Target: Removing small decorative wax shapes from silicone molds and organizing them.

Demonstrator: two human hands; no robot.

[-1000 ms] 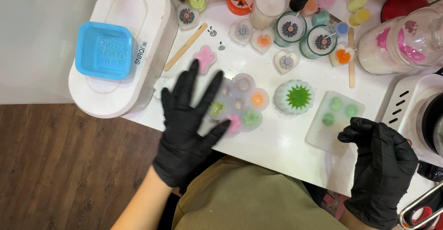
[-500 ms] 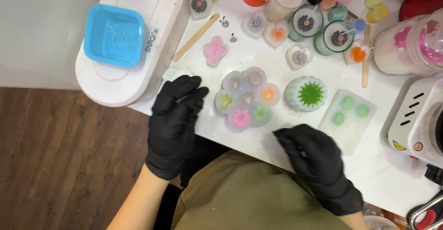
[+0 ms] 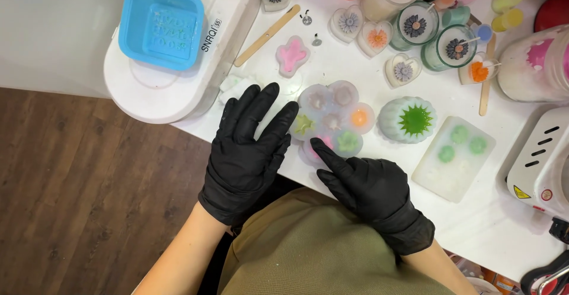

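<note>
While both black-gloved hands rest at the near edge of the white table (image 3: 498,224), the left hand (image 3: 249,153) lies flat with its fingers spread, pinching nothing, its fingertips touching the 9 o'clock side of the clear flower-shaped mould (image 3: 332,120). The right hand (image 3: 370,188) sits at 6 o'clock of that mould, index finger stretched out onto its near rim, the other fingers curled under; it grips nothing either. The mould lies close to the table's near edge, roughly midway along the visible tabletop, with seven round cavities counted: six around one at the centre, tinted green, orange and pink.

Edges and room: bare tabletop shows only in a narrow strip along the near edge and at 4 o'clock of the right hand. At 9 o'clock the table ends just beyond the left hand, above the brown wooden floor (image 3: 77,200). At 10 o'clock a white oval appliance (image 3: 172,87) overhangs the corner, carrying one blue square mould (image 3: 161,25).

Counts: one ribbed round mould with a green star centre (image 3: 409,120) at 3 o'clock of the flower mould; one rectangular clear mould (image 3: 453,159) with three green discs just beyond it; one pink-filled mould (image 3: 292,55) at 12 o'clock; two wooden sticks (image 3: 267,35); three heart-shaped candles (image 3: 377,37); two round glass candles (image 3: 456,47) at 1 o'clock. Farther items are too crowded to count.
</note>
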